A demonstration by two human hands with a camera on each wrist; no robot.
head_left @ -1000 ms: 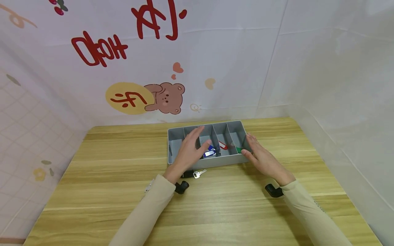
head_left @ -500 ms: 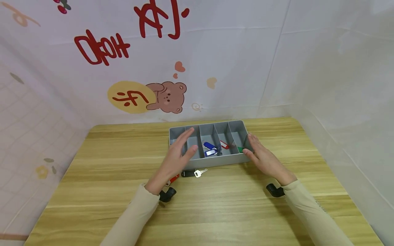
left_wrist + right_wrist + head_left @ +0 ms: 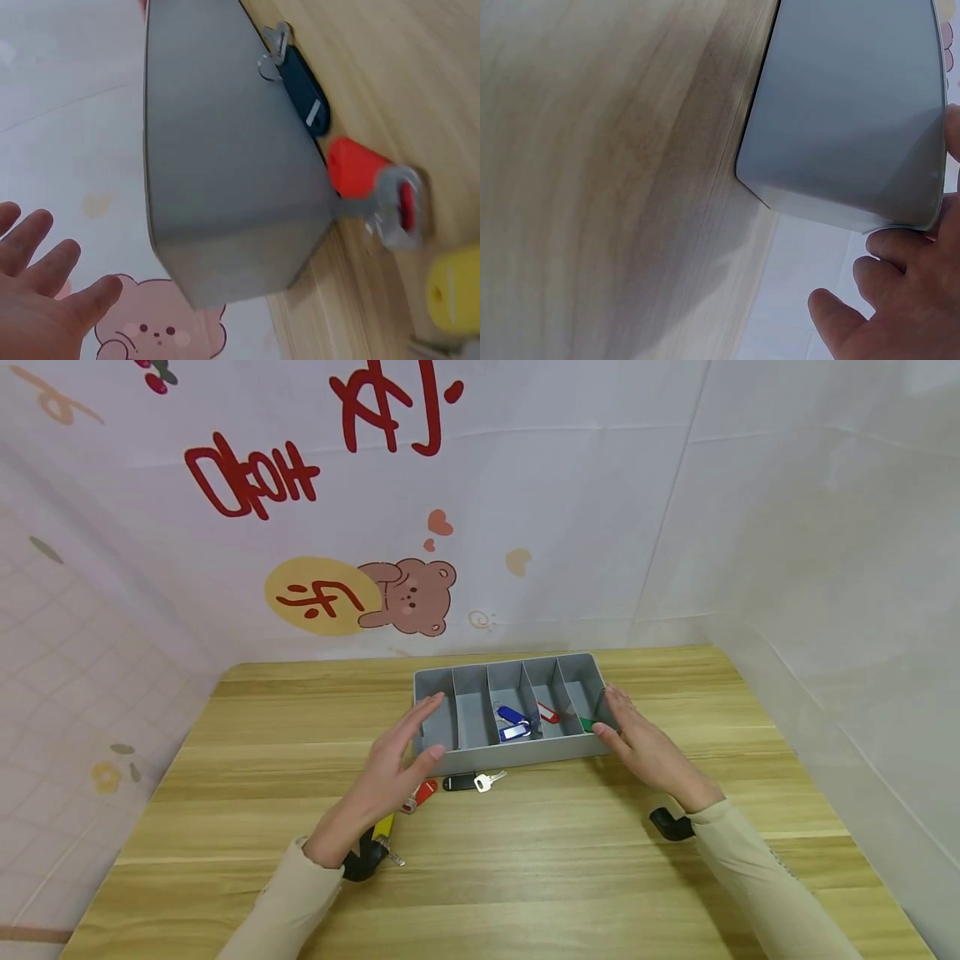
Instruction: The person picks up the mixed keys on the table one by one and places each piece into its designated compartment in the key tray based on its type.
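A long grey tray [image 3: 525, 754] with five compartments side by side sits upright towards the back of a wood-grain bench [image 3: 562, 868], its long front wall facing the person. Two blue key tags [image 3: 513, 715] lie in the middle compartment. A red-edged key tag [image 3: 549, 713] lies in the next one to the right, and a green key tag [image 3: 587, 724] shows partly in the rightmost.

The right hand [image 3: 647, 750] is at the tray's right end, fingers extended along the outside and thumb spread near the front corner; the right wrist view shows fingers touching the rim there. The left hand [image 3: 382, 777] is near the front left corner, fingers stretched out and thumb apart, holding nothing; the left wrist view shows a gap between it and the tray.

On the bench, just in front of the tray, lies a black key tag [image 3: 459, 782] with a silver key [image 3: 487, 781]. To its left, a red key tag [image 3: 425, 792] with blurred metal parts is partly hidden by the left hand. Nearer the person, a yellow key tag [image 3: 384, 825] lies beside the left wrist.

Both arms wear beige sleeves [image 3: 772, 885]. Behind the bench hangs a white backdrop [image 3: 585, 485] with red lettering [image 3: 363, 599] and a brown cartoon bear [image 3: 415, 597].
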